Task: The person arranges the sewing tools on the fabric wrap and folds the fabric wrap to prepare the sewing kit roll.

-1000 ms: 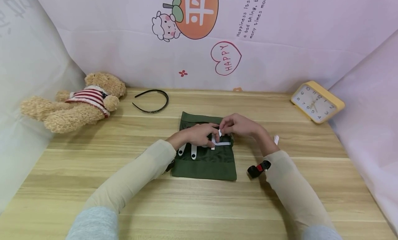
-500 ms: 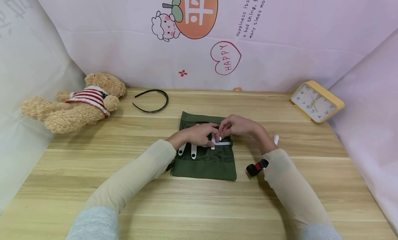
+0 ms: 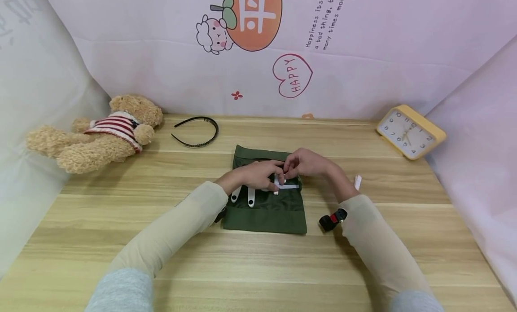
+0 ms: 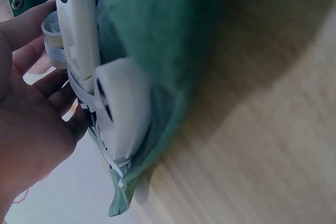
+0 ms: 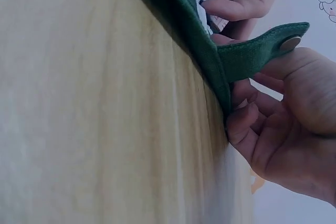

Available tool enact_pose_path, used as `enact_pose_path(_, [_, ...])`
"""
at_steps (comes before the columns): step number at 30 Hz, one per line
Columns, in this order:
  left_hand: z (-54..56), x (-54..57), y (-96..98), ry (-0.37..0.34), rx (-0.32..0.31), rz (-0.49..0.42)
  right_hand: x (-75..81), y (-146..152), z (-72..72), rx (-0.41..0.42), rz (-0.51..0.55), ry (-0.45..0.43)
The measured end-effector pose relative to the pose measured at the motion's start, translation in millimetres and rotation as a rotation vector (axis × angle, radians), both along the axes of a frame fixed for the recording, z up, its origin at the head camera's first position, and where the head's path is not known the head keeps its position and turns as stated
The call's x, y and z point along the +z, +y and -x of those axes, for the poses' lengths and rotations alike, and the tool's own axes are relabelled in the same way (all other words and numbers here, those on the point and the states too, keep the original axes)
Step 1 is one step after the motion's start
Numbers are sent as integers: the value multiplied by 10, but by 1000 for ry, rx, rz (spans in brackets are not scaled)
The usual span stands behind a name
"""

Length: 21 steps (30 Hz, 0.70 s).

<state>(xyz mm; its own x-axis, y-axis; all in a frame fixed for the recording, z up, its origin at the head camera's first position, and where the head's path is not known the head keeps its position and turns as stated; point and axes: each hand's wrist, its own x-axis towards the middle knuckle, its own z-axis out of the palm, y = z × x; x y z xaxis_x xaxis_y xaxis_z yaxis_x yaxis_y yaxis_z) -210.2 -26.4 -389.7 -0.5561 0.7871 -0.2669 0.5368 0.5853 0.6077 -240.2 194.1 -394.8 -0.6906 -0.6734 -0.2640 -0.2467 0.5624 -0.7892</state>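
Two white handles (image 3: 251, 196), black-dotted, in the green cloth pouch (image 3: 264, 221) spread on the table (image 3: 226, 267), upper ends hidden under the left hand (image 3: 260, 175). Fingers (image 4: 55, 85) there parted and half bent beside a clear cylinder (image 4: 54, 40); cannot tell whether gripping. Right hand (image 3: 308, 162) pinched at the fingertips around a small white piece (image 3: 285, 181), mostly covered, unidentifiable. Snap strap (image 5: 260, 53) across part of the right hand; cloth blurred in the left wrist view.

pouch (image 3: 264, 221) was dark green | handles (image 3: 251, 198) were white, black-dotted | worktop (image 3: 226, 271) showed pale wood grain | bear (image 3: 115, 125) at far-left corner wore red-white stripes | clock (image 3: 423, 119) was yellow-cased
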Motion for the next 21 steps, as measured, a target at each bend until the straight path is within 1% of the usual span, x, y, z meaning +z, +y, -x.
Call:
enact_pose_path(3, [-7, -6, -8, 6, 6, -26, -6, 9, -8, -3, 7, 11])
enact_pose_path(6, [-19, 6, -19, 10, 18, -48, -1, 29, -20, -2, 19, 1])
enact_pose_path(9, [-29, 33, -30, 0, 28, -59, 3, 48, -35, -4, 29, -3])
enact_pose_path(12, [-29, 51, -43, -10, 29, -78, 11, 69, -55, -3, 40, 14])
enact_pose_path(16, [-6, 49, -57, -7, 19, -113, 57, 128, -84, -23, 44, 50])
enact_pose_path(21, [22, 43, -53, 8, 20, -127, 115, 298, -105, -77, 50, 91])
